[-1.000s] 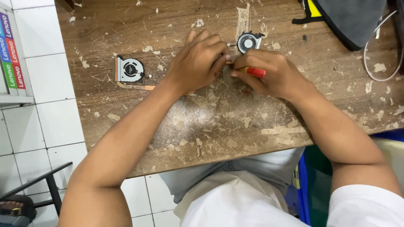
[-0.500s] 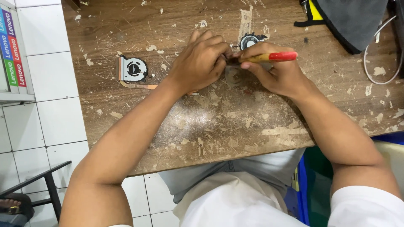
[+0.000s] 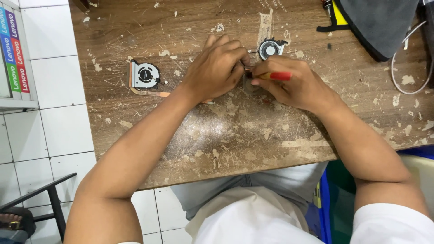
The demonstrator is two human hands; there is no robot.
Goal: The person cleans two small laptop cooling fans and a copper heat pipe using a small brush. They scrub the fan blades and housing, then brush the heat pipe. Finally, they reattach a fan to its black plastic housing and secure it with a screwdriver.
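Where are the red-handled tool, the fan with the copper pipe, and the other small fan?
red-handled tool [image 3: 279, 76], head view, on its red handle.
fan with copper pipe [image 3: 145, 75], head view, on the fan hub.
small round fan [image 3: 270, 49], head view, on its blades.

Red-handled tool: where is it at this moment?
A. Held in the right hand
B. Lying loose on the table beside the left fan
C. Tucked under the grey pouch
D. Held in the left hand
A: the red-handled tool sits gripped in the fingers of the right hand, close against the left hand, in the middle of the wooden table.
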